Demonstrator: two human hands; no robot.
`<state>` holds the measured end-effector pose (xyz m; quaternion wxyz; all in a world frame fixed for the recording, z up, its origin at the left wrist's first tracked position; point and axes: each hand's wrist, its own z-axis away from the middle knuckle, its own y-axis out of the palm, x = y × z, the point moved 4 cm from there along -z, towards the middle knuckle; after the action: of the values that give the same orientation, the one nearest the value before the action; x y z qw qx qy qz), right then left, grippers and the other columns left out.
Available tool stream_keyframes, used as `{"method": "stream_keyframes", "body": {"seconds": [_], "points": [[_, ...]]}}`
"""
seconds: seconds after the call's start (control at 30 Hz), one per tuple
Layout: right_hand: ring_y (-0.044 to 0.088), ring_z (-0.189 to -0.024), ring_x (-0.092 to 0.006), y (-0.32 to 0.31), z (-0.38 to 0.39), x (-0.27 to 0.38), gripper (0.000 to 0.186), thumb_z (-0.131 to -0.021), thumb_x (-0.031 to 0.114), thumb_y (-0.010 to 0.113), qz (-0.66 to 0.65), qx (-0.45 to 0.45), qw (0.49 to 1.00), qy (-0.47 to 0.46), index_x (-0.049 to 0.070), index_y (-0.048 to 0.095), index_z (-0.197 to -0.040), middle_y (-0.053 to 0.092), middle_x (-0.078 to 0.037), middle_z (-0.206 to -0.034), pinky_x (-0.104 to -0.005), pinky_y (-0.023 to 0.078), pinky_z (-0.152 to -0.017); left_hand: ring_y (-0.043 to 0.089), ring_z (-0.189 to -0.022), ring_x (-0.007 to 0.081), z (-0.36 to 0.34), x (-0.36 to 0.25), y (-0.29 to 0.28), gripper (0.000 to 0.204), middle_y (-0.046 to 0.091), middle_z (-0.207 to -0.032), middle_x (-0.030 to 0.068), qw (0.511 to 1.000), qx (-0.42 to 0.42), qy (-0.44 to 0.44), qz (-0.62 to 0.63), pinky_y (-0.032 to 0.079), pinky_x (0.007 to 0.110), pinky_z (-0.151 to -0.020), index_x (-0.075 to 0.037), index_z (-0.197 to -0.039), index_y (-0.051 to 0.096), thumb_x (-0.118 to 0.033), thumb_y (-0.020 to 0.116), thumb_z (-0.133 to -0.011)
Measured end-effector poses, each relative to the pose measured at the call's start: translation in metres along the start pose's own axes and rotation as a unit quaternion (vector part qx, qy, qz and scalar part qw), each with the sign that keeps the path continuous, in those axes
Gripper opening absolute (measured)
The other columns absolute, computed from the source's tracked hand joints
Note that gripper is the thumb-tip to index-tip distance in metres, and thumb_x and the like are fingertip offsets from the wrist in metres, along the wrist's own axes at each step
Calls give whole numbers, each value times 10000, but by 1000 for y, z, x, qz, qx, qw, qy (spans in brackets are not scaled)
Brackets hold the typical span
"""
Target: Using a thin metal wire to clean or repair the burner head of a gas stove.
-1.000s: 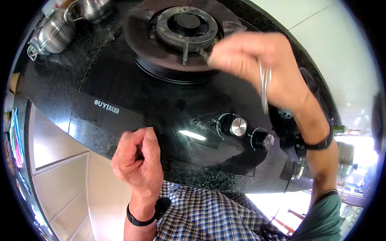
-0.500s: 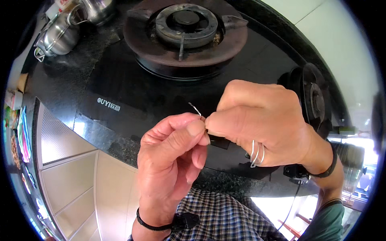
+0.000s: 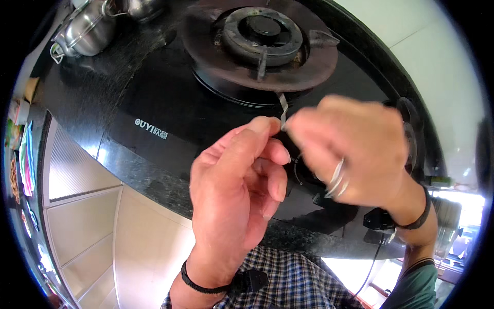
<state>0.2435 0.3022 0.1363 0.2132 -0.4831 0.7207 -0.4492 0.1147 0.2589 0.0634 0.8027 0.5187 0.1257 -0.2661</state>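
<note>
A thin, pale twisted strip (image 3: 284,105) stands up from the fingertips of my left hand (image 3: 226,185). Thumb and forefinger pinch its lower end, while the other fingers curl loosely below. My right hand (image 3: 355,147), with metal rings on a finger, is smeared by motion. Its thumb and fingers are drawn together right beside the strip; whatever they hold is hidden. Both hands are raised over the front of a black glass gas hob (image 3: 175,103). What the strip is made of is too small to tell.
Beyond my hands sits a large round burner (image 3: 262,46) with a brown metal ring. A second burner (image 3: 409,123) is partly behind my right hand. Steel pots (image 3: 90,36) stand at the far left. Below the counter's left edge are pale cabinet doors (image 3: 82,226).
My right hand has shifted slightly rightward, its fingertips opening a small gap from my left hand's. The left hand has risen a little to the right. More of the strip shows now.
</note>
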Motion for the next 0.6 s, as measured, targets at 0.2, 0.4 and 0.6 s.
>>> {"method": "stream_keyframes", "body": {"seconds": [0.2, 0.4, 0.6], "points": [[438, -585, -36, 0, -11, -83, 212, -920, 208, 684, -284, -66, 883, 367, 4, 721, -965, 590, 28, -727, -188, 337, -519, 514, -531, 49, 14, -40, -50, 131, 637, -736, 42, 806, -129, 398, -419, 340, 172, -456, 24, -1012, 681, -66, 655, -920], [578, -755, -51, 27, -19, -109, 220, -918, 188, 696, -197, -24, 920, 338, -14, 732, -995, 684, 4, -818, -203, 459, -676, 462, -541, 37, 10, -61, -88, 55, 577, -675, 13, 669, -172, 487, -535, 297, 196, -476, 10, -900, 689, 36, 678, -853], [597, -814, -63, 45, -32, -109, 217, -917, 193, 695, -196, 40, 914, 352, -12, 727, -981, 696, -7, -863, -223, 478, -761, 493, -519, 67, 11, -64, -99, 71, 584, -668, 39, 693, -151, 470, -525, 364, 216, -471, 10, -885, 677, 54, 679, -829]]}}
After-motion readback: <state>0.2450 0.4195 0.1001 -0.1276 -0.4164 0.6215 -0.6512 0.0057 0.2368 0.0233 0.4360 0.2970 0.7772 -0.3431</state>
